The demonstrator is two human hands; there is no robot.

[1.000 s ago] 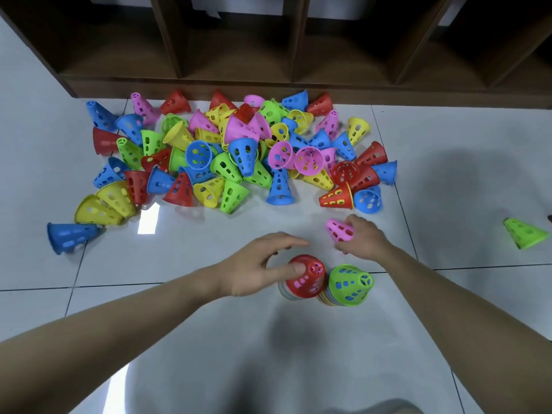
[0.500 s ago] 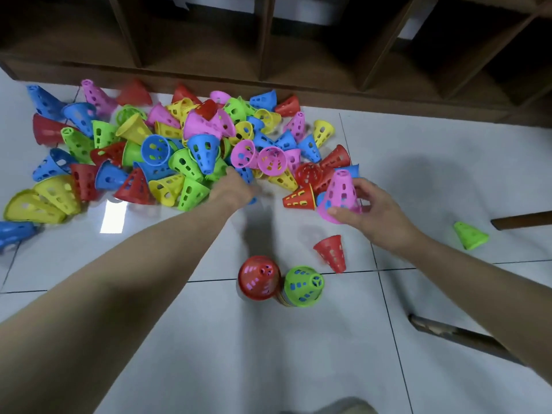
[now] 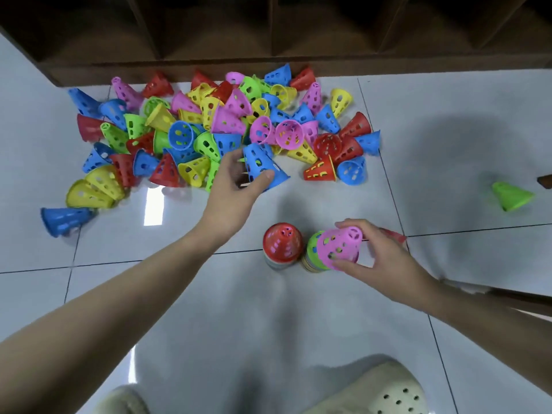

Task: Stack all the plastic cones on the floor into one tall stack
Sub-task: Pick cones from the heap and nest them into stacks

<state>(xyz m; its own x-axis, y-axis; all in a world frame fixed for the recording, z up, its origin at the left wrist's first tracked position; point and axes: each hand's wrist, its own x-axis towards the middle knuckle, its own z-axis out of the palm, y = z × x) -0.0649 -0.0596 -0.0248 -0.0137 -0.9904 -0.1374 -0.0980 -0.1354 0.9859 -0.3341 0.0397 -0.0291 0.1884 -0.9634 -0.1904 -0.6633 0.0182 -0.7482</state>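
Down on the white tiled floor (image 3: 298, 324), the left hand (image 3: 236, 186) grips a blue perforated plastic cone (image 3: 263, 164) at the near edge of the loose multicoloured cone pile (image 3: 209, 130). Meanwhile the right hand (image 3: 379, 258) pinches a pink perforated plastic cone (image 3: 339, 248) over the green-topped stack (image 3: 312, 252), beside the red-topped stack (image 3: 282, 243).

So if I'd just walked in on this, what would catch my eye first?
Most likely the big heap of bright plastic cones spilled on the white floor in front of the dark wooden shelf. Nearer, two short stacks stand side by side, one topped red; the right hand holds a pink cone over the green-topped one. The left hand grips a blue cone at the heap's edge.
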